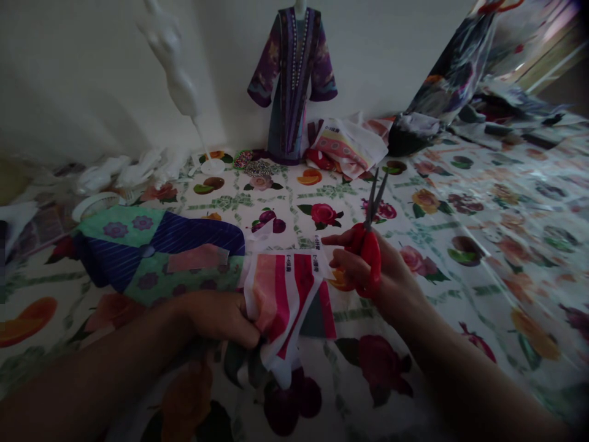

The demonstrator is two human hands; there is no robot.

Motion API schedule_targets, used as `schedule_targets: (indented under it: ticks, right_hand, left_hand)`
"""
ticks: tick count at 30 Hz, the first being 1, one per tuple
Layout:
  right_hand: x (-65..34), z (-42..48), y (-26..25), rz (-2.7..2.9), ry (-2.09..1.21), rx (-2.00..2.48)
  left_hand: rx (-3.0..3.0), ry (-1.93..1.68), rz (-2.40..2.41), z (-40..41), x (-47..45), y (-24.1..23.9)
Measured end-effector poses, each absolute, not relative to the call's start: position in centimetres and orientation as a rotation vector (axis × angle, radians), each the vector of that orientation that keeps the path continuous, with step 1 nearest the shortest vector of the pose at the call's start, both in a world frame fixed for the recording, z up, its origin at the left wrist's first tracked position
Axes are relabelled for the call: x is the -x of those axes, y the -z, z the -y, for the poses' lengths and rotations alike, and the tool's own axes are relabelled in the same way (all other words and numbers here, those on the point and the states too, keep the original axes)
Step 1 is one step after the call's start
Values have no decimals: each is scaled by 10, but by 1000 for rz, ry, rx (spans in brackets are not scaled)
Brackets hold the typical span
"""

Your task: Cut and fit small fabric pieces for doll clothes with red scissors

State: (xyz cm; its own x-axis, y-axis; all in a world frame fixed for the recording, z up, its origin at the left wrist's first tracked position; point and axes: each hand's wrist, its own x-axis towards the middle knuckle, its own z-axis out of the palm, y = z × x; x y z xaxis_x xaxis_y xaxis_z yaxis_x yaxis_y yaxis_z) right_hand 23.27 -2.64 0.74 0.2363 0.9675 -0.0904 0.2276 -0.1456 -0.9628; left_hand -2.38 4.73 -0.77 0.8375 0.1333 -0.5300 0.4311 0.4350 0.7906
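Note:
My left hand (224, 317) is closed on a piece of white cloth with pink and red stripes (283, 296), bunching its lower left edge just above the table. My right hand (375, 270) grips red-handled scissors (369, 236), whose blades point up and away, slightly apart. The scissors sit just right of the striped cloth's upper edge, not touching it. Both forearms reach in from the bottom of the view.
A flowered tablecloth (460, 258) covers the table. A green and blue patchwork cloth (151, 252) lies to the left. A doll-sized purple robe on a stand (294, 80), a white mannequin figure (177, 80), folded printed cloth (350, 147) and heaped fabric (460, 80) stand at the back.

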Motion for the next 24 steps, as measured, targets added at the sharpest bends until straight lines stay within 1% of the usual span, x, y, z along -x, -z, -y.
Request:
schedule_targets:
  ticks: [4, 12, 24]
  right_hand:
    - [-233, 27, -6, 1146, -1010, 1563]
    - [-232, 26, -5, 1136, -1010, 1547]
    - [-231, 28, -4, 1114, -1043, 1540]
  left_hand:
    - [-1072, 304, -631, -47, 23, 8]
    - [-1080, 302, -612, -47, 24, 15]
    - [-1069, 242, -571, -48, 22, 10]
